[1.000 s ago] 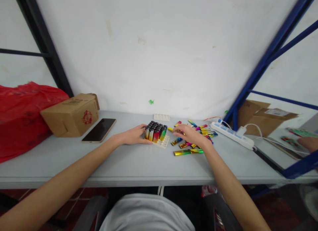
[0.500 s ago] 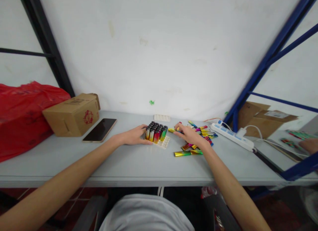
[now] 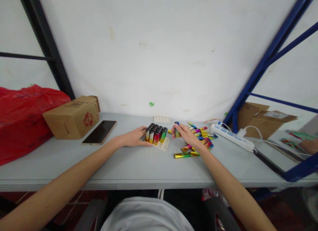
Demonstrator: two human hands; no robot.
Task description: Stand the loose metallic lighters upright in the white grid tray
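Note:
Several lighters (image 3: 156, 133) with shiny rainbow bodies and black tops stand upright in a white slotted tray (image 3: 164, 145); its right-hand slots show bare. My left hand (image 3: 135, 137) is wrapped round the left side of the tray and lighters, thumb at the front, fingers behind. To the right of the tray, my right hand (image 3: 185, 133) is closed on a blue lighter (image 3: 177, 130), held upright with its dark top showing. Beyond that hand, a loose pile of metallic rainbow lighters (image 3: 205, 143) lies on the table, partly hidden by my forearm.
A second white tray (image 3: 161, 119) lies by the wall. On the left are a phone (image 3: 99, 132), a cardboard box (image 3: 72, 120) and a red bag (image 3: 27, 121). A power strip (image 3: 232, 137) and a blue frame post (image 3: 255, 72) stand right. Another person's hand (image 3: 309, 145) shows far right.
My right hand has picked a blue lighter off the pile and turned it upright, a little nearer the tray. My left hand stays at the tray.

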